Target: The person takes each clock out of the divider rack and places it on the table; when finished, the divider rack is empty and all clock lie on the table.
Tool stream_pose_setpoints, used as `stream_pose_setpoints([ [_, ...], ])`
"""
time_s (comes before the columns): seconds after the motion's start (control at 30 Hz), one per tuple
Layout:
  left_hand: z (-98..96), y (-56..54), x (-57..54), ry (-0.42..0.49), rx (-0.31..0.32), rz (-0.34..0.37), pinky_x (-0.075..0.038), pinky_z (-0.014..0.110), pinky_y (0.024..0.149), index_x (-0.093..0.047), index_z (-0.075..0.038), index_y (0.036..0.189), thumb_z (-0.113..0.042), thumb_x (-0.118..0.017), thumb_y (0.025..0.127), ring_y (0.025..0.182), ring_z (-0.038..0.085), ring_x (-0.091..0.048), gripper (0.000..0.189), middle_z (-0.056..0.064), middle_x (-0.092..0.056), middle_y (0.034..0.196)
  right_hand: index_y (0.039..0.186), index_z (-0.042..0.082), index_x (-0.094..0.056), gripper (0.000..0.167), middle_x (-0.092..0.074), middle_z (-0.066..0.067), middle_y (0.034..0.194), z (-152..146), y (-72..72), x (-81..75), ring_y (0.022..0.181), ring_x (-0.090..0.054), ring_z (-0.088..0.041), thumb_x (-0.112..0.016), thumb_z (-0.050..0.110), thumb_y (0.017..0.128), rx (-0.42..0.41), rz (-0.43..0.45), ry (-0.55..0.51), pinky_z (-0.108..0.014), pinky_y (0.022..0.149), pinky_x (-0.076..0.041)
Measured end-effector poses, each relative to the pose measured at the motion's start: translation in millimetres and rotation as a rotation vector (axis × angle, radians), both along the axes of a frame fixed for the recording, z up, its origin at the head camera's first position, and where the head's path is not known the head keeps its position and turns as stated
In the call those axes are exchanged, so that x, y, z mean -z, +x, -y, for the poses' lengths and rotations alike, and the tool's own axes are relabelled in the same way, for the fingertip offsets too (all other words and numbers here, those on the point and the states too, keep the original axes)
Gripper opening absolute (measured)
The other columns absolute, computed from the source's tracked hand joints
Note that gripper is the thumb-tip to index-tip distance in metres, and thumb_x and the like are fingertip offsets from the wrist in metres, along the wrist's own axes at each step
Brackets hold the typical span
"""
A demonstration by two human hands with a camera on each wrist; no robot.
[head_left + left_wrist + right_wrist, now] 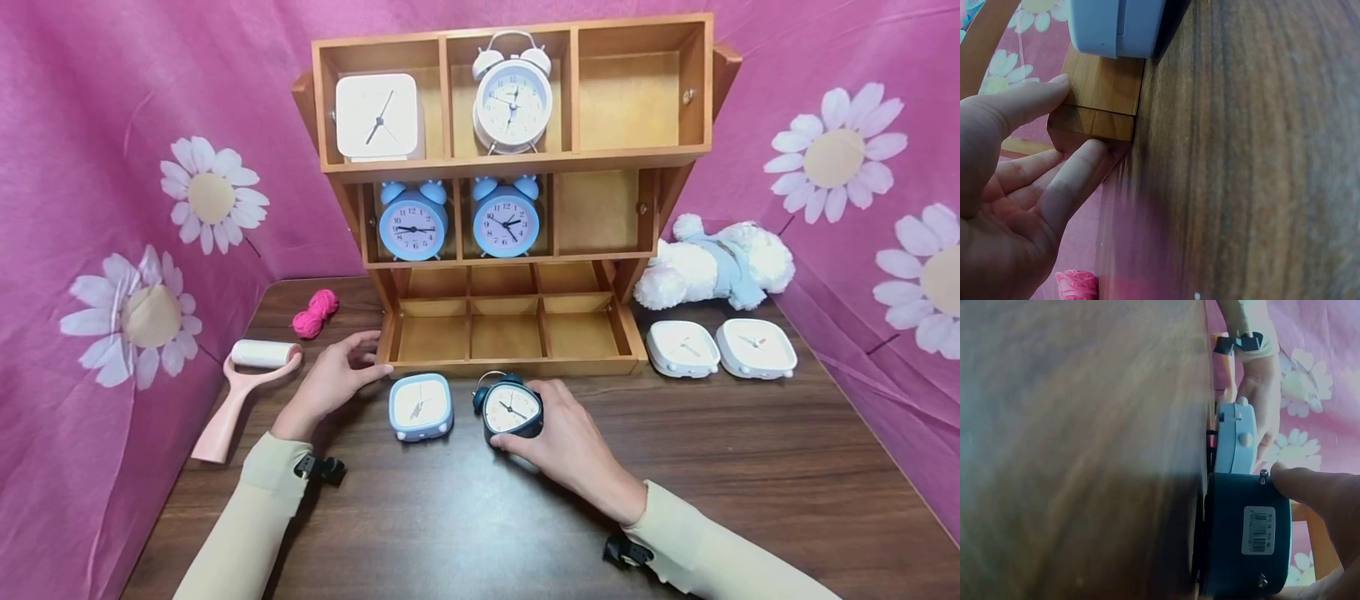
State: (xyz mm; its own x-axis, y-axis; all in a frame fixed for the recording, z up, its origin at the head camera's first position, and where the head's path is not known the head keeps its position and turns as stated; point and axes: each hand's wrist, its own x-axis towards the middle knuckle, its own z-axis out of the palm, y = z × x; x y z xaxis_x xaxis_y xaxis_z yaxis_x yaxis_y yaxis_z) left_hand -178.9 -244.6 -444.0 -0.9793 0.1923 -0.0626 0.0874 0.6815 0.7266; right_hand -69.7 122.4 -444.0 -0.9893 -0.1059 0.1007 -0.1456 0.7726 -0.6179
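My right hand (566,433) grips a dark green twin-bell alarm clock (513,410), whose dial faces up, close over the table. In the right wrist view, the thumb is beside a small metal foot on the underside of the dark green clock (1225,534), near a barcode label. At the left front corner of the wooden shelf (517,367), my left hand (333,383) rests its thumb and fairly straight fingers against the wood. A blue-rimmed square clock (421,408) lies face up between the hands, just in front of the shelf.
Upper compartments hold a white square clock (377,117), a white twin-bell clock (513,104) and two blue twin-bell clocks (413,223). Right of the shelf lie two white clocks (682,350) and a plush toy (716,262). Pink yarn (315,314) and a lint roller (232,400) lie left.
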Motion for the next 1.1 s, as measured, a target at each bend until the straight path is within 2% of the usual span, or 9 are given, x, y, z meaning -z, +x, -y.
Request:
stream_pose_setpoints([
  [0.27,1.5,-0.2,1.2,0.015,0.0,-0.003,-0.06,0.055,0.106,-0.056,-0.008,0.162,-0.032,-0.084,0.103,0.13,0.038,-0.076,0.07,0.023,-0.073,0.147,0.146,0.003,-0.063,0.088,-0.07,-0.012,0.125,1.3,-0.4,-2.1,0.114,-0.074,-0.033,-0.1,0.05,0.081,-0.015,0.002,0.009,-0.055,0.097,-0.061],
  [0.53,1.8,-0.1,1.2,0.023,0.002,-0.008,-0.06,0.053,0.105,-0.056,-0.008,0.162,-0.032,-0.084,0.103,0.129,0.038,-0.076,0.069,0.023,-0.073,0.147,0.153,0.001,-0.059,0.093,-0.068,-0.014,0.132,0.9,-0.6,-4.2,0.122,-0.072,-0.034,-0.098,0.047,0.083,-0.033,0.009,-0.007,-0.056,0.103,-0.06],
  [0.8,1.9,1.0,0.6,0.017,-0.001,-0.006,-0.06,0.057,0.107,-0.056,-0.007,0.162,-0.032,-0.084,0.103,0.13,0.039,-0.075,0.07,0.024,-0.073,0.147,0.152,0.001,-0.06,0.091,-0.068,-0.013,0.134,1.2,-1.0,-4.0,0.123,-0.071,-0.032,-0.099,0.045,0.082,-0.039,-0.005,-0.03,-0.054,0.105,-0.06],
  [1.1,1.6,0.1,-1.0,0.021,-0.004,0.006,-0.06,0.055,0.107,-0.056,-0.008,0.163,-0.033,-0.084,0.103,0.131,0.039,-0.075,0.07,0.023,-0.075,0.144,0.153,0.003,-0.06,0.091,-0.068,-0.012,0.14,0.6,-3.5,-5.6,0.129,-0.07,-0.031,-0.099,0.045,0.082,-0.061,-0.038,-0.059,-0.054,0.107,-0.059],
])
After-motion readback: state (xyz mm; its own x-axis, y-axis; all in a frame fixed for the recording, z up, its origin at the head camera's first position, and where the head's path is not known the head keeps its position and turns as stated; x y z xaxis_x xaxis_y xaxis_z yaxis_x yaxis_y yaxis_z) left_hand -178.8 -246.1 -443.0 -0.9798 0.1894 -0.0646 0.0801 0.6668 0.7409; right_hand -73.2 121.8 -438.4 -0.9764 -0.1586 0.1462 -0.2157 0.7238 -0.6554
